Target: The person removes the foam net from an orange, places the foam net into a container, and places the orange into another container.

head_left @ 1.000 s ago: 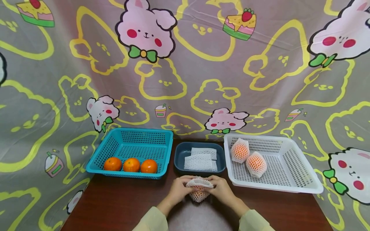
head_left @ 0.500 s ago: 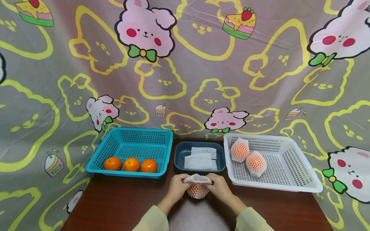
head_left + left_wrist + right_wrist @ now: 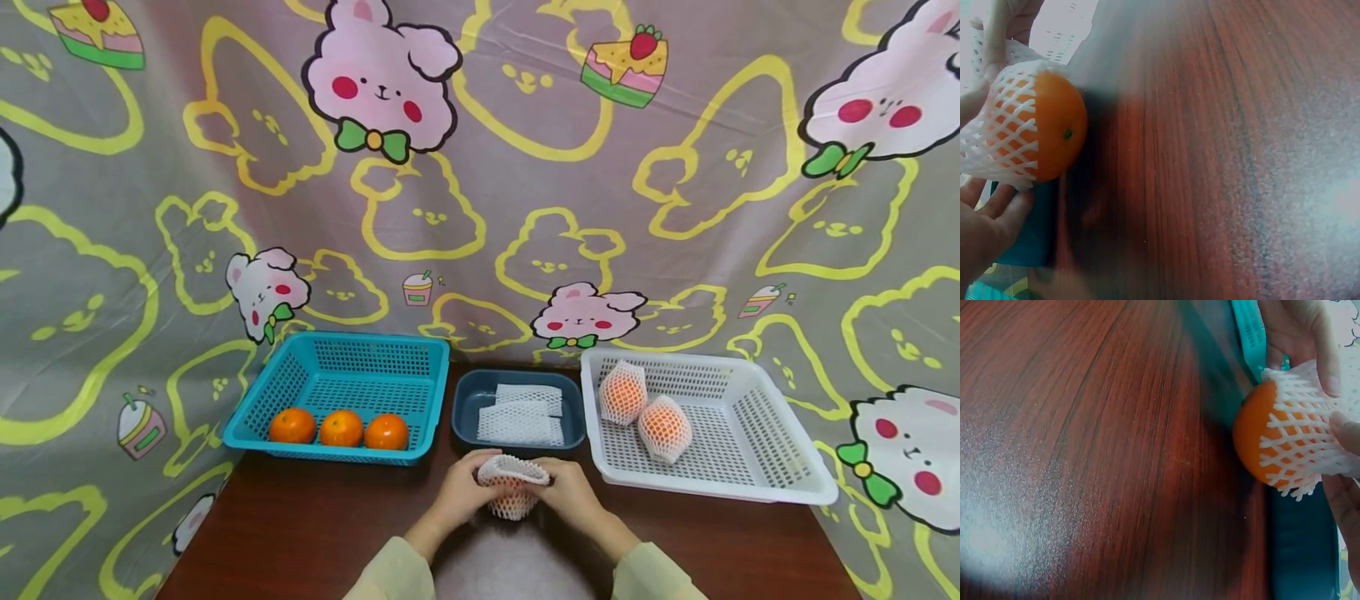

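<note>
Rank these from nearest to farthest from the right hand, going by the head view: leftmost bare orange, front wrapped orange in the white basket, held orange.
1. Held orange: touching the right hand, on its left.
2. Front wrapped orange: in the white basket, to the right.
3. Leftmost bare orange: in the turquoise basket, far left.

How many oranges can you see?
6: three bare oranges in the turquoise basket, two netted oranges in the white basket, one partly netted orange between the hands.

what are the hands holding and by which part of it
A white foam net partly around an orange: the left hand grips the net's left side, the right hand its right, both near its open upper rim.
</note>
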`<state>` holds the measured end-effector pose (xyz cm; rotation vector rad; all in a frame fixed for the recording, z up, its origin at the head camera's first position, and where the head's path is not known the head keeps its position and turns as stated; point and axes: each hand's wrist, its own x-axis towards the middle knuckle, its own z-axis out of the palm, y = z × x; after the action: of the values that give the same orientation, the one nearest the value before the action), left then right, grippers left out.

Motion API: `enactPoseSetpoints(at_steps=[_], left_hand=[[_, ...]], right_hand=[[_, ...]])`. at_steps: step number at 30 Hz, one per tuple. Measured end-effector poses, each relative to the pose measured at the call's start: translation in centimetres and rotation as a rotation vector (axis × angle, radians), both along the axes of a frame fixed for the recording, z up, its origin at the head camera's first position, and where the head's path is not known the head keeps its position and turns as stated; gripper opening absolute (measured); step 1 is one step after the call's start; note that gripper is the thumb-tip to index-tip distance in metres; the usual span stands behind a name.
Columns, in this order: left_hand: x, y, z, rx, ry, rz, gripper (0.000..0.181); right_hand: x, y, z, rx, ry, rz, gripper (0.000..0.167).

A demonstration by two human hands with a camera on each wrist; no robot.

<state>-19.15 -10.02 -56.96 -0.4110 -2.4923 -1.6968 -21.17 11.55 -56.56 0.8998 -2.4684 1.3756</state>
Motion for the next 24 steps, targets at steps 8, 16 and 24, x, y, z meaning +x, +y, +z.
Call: enactPoseSetpoints(at_steps=[8, 16, 24], left_hand=[[0.0, 0.3, -0.02, 0.048, 0.056, 0.021, 0.024], [-0.01, 0.63, 0.23, 0.075, 0.066, 0.132, 0.012], [-0.01, 0.4, 0.07, 0.049, 0.093, 0.075, 0.026]], right_hand=[[0.04, -0.36, 0.07, -0.037, 0.104, -0.062, 0.021], [-0.08, -0.74, 0.1, -0.058, 0.093, -0.078, 0.019], [0.02, -0.86, 0.45, -0.068, 0.087, -0.073, 0.015]])
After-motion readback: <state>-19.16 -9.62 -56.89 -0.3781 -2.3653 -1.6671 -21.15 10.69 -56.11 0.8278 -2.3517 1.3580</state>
